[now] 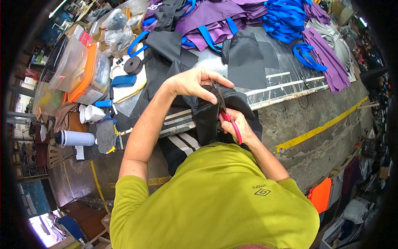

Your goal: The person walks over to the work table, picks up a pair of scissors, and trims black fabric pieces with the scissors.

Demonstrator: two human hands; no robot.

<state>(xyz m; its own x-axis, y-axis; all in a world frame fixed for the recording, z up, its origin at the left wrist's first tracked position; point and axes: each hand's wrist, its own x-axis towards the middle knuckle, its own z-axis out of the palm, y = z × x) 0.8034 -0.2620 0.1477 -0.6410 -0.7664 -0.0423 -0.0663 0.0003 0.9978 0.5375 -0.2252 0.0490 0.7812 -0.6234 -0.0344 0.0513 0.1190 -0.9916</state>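
Yellow-green shirt fabric (215, 191) fills the near view; just beyond it, the black cloth (207, 120) hangs between the person and the workbench edge (286, 90). The left hand (192, 85) pinches its upper part between curved fingers and thumb, apparently to steady it for the scissors (236, 130), whose red handles the right hand (244, 126) grips, fingers curled, probably for blade control.

Your left forearm (147, 124) reaches up and forward, the wrist bent inward and the left hand (194, 86) arched with thumb and index finger curved apart; your right forearm (268, 157) angles inward, the right hand (239, 125) lower, fingers curled closed.
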